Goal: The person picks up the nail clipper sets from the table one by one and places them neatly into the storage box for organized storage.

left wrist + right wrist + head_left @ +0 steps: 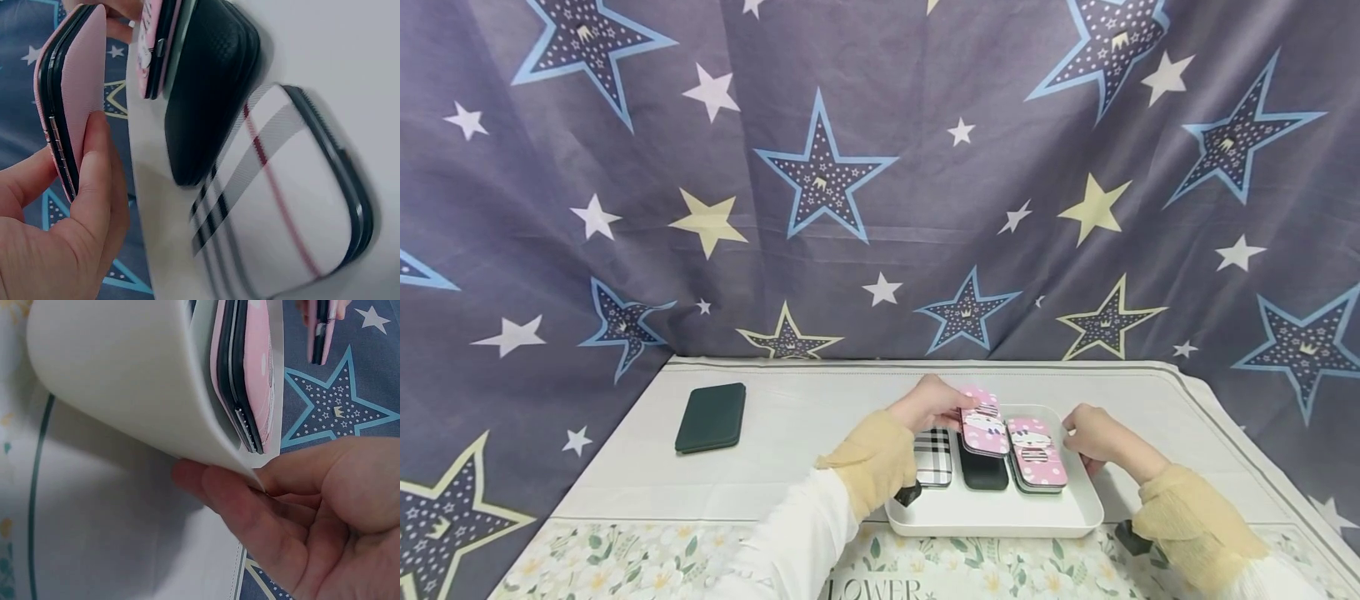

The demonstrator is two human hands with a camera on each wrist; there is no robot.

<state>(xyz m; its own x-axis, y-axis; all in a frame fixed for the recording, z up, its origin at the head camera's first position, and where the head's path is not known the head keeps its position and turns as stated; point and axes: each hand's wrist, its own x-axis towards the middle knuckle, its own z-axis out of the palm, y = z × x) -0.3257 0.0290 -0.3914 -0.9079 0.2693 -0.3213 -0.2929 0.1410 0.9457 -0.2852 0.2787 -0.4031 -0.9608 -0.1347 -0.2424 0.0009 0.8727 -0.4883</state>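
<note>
My left hand (928,402) pinches a flat pink case (983,427) with a printed pattern, rounded corners and a black-edged seam, thumb on one face and fingers on the other. The case is raised over a white tray (992,531), above a black case (983,474). In the left wrist view its plain pink face and metal strip (57,140) show. My right hand (1097,435) grips the tray's right rim between thumb and fingers. Inside the tray, a plaid case (933,458) lies at left and a second pink case (1037,454) at right, on top of something pale green.
A dark green case (711,417) lies by itself on the left of the white-covered table (805,433). A floral band (625,558) runs along the front of the cloth. Behind the table hangs a star-patterned curtain (880,217).
</note>
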